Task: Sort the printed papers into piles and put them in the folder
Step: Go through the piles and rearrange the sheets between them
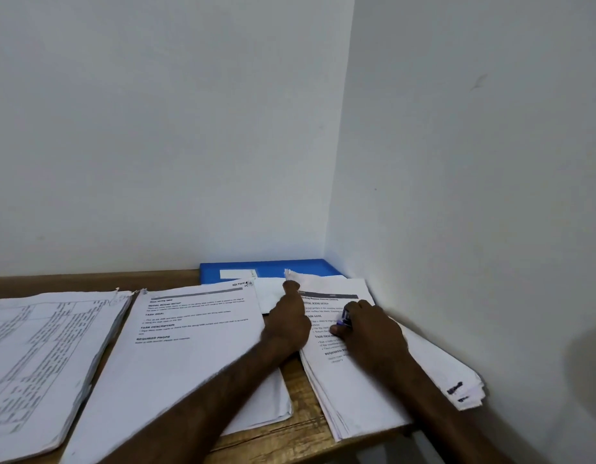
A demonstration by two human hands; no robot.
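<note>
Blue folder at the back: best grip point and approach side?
Take the blue folder by its bare left edge, coming from the left over the open table. It lies flat in the corner, its right end close to the side wall, and sheets of the right pile overlap its near edge. A thumb-under pinch at that left edge likely works best.

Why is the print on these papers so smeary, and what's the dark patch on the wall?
Head view: blur leaves only headings legible on the middle pile; the dark patch is a soft shadow on the right wall; the wide lens slants the wall corner; the small blue object in the right hand is too blurred to name.
</note>
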